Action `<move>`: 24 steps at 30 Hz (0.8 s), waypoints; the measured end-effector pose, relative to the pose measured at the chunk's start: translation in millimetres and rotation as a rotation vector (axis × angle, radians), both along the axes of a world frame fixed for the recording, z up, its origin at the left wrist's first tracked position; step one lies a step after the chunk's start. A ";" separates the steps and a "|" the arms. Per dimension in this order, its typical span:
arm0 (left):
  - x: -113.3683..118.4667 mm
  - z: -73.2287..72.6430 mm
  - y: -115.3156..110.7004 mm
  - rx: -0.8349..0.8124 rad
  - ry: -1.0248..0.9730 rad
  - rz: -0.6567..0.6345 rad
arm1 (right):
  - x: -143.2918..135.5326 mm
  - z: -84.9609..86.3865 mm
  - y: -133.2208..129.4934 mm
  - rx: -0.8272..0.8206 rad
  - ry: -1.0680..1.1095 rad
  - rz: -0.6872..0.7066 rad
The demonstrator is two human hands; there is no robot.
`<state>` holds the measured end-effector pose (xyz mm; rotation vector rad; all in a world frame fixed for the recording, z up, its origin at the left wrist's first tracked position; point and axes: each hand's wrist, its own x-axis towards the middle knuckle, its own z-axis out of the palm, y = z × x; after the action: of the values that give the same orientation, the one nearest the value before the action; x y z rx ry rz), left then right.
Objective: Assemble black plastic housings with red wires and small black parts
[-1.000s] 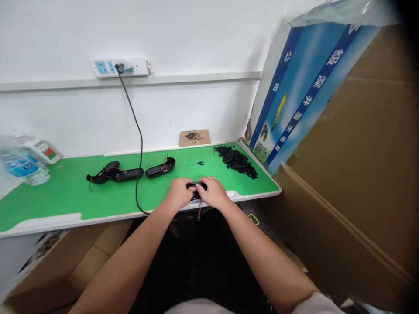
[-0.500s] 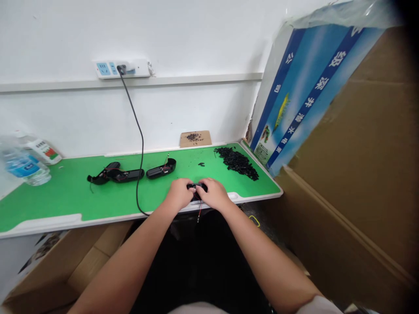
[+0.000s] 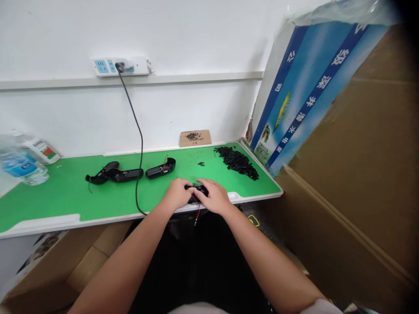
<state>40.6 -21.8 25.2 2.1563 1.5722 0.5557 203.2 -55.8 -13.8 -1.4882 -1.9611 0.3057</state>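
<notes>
At the bench's front edge, my left hand (image 3: 179, 192) and my right hand (image 3: 214, 195) are closed on a black plastic housing (image 3: 203, 189) from either side. The thumbs meet over its middle and hide much of it. A thin red wire lead (image 3: 198, 210) hangs from the housing past the edge, with a small pale tip. Left of my hands lies a similar curved black housing (image 3: 160, 170) with wires and small parts inside. Farther left, more wired black housings (image 3: 126, 175) lie against one another.
A heap of small black pieces (image 3: 237, 162) covers the green bench's (image 3: 111, 200) right end. Small dark bits lie on a cardboard piece (image 3: 203, 137) by the wall. A black cable (image 3: 136, 117) drops from the power strip (image 3: 140, 66) across the bench. Bottles (image 3: 24, 165) stand left; cartons (image 3: 353, 165) rise right.
My right fingers have lifted and spread a little, and more of the black housing shows between my hands. The hanging wire has swung slightly left. The view has shifted a little.
</notes>
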 end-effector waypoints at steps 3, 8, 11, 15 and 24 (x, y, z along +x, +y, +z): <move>-0.7 -1.0 -0.5 0.011 0.015 -0.006 | 1.2 1.5 0.7 -0.007 0.055 0.053; -1.2 0.0 -4.0 0.046 0.062 -0.001 | -5.0 3.6 6.1 -0.037 0.129 0.015; -1.1 1.1 -5.8 0.081 0.098 0.003 | -10.9 6.5 13.4 -0.069 0.221 -0.010; -1.0 2.6 -2.5 0.111 0.145 0.019 | -17.6 17.0 26.1 -0.196 0.344 -0.070; 3.8 4.3 24.3 0.256 0.109 0.035 | -26.8 20.0 52.8 -0.050 0.488 -0.177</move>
<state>44.4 2.5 29.5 2.3862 1.6780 0.6940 176.3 -3.1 6.3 -1.4420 -1.4373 0.5813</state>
